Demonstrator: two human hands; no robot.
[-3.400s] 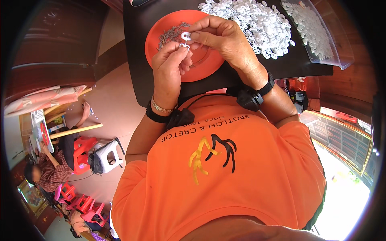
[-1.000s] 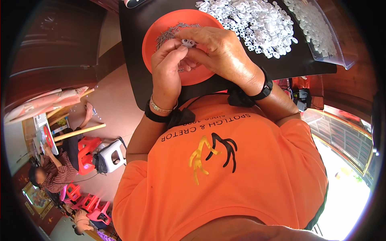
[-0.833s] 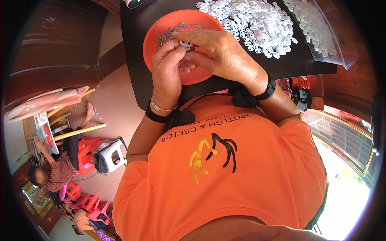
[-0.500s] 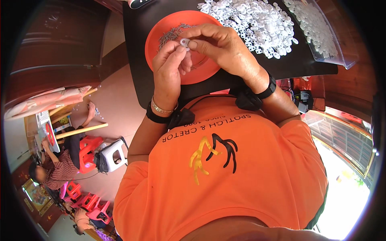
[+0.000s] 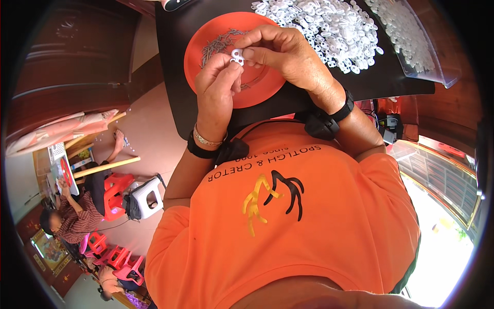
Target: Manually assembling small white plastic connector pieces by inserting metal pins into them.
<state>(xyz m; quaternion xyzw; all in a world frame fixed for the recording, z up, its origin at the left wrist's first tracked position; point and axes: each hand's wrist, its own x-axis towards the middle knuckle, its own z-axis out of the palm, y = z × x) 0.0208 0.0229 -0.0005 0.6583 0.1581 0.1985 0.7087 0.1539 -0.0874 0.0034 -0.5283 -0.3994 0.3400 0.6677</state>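
Observation:
Above a round red-orange plate, both hands meet at a small white plastic piece with holes. My left hand pinches its lower end between thumb and fingers. From the other side, my right hand grips it with thumb and forefinger. Whether it is one piece or two pressed together, I cannot tell. Thin grey metal pins or screws lie heaped on the far left of the plate, partly behind my hands. A large pile of similar white plastic pieces spreads over the black table beyond my right hand.
A clear plastic bin of whitish pieces stands at the far right of the black table. Off to the left, another person sits near red stools and a white stool.
The white piece has turned between my fingers and now shows more of its holes. My fingers have shifted slightly; both hands stay over the plate.

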